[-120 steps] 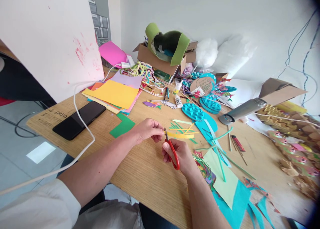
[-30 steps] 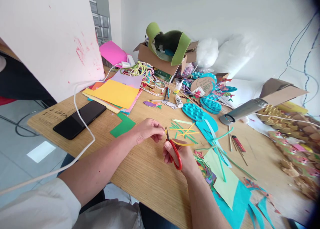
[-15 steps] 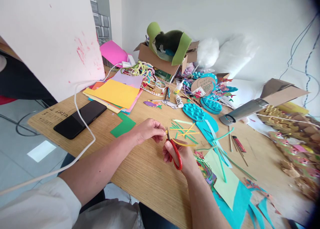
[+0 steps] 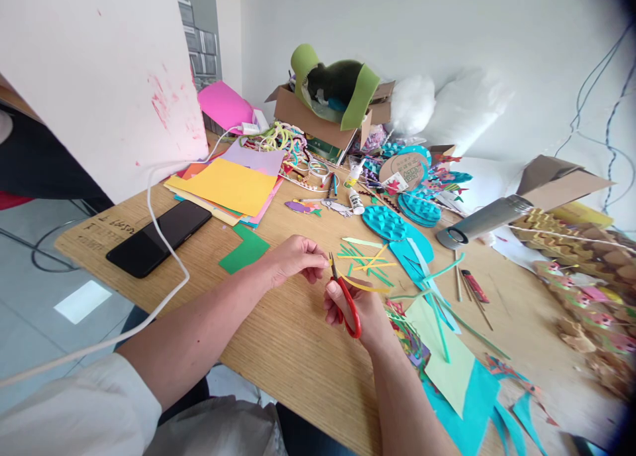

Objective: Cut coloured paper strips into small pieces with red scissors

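Note:
My right hand is closed around the red handles of a pair of scissors, whose dark blades point up and away from me. A curved yellow paper strip sticks out to the right above this hand. Close to the blade tips, my left hand pinches a small yellow piece of paper between thumb and fingers. Thin green and yellow paper strips lie crossed on the table just beyond the scissors.
A black phone under a white cable, green paper and stacked coloured sheets lie left. Blue and pale green paper lies right, near a metal flask. A cardboard box stands behind.

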Motion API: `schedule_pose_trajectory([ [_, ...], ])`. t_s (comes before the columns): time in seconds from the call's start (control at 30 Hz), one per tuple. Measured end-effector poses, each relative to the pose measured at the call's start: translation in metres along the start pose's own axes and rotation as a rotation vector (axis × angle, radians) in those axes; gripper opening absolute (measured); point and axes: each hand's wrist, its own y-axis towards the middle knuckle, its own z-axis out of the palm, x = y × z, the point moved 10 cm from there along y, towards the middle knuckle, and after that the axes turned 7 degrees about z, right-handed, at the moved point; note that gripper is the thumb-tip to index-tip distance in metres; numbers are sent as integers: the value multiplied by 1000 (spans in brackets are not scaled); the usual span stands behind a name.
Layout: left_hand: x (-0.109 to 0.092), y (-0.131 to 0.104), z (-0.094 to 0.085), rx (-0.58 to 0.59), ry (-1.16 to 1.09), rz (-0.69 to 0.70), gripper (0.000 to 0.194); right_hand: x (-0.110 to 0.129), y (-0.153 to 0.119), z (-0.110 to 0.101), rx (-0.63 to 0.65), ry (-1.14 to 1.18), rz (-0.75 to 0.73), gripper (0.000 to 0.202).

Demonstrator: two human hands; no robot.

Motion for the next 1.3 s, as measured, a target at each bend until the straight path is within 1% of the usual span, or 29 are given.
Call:
schedule_pose_trajectory([
  [0.17, 1, 0, 1, -4, 6, 2, 16, 0, 0, 0, -2, -4, -4, 41],
  [0.37, 1, 0, 2, 12, 19, 9, 16, -1, 2, 2, 31, 1, -16, 44],
  [0.57, 0, 0, 1, 22, 25, 7, 16, -7, 3, 1, 27, -5, 16, 47],
  [0.73, -1, -1, -1, 4, 13, 8, 14, -9, 2, -1, 13, -7, 41, 46],
  [0.9, 1, -1, 2, 16, -5, -10, 17, -7, 2, -2, -2, -6, 34, 47],
  [1.07, 2, 0, 1, -3, -14, -5, 17, -6, 2, -1, 7, -11, 24, 47],
  [1.3, 0, -1, 4, 42, 9, 4, 17, -3, 2, 1, 19, 3, -9, 46],
])
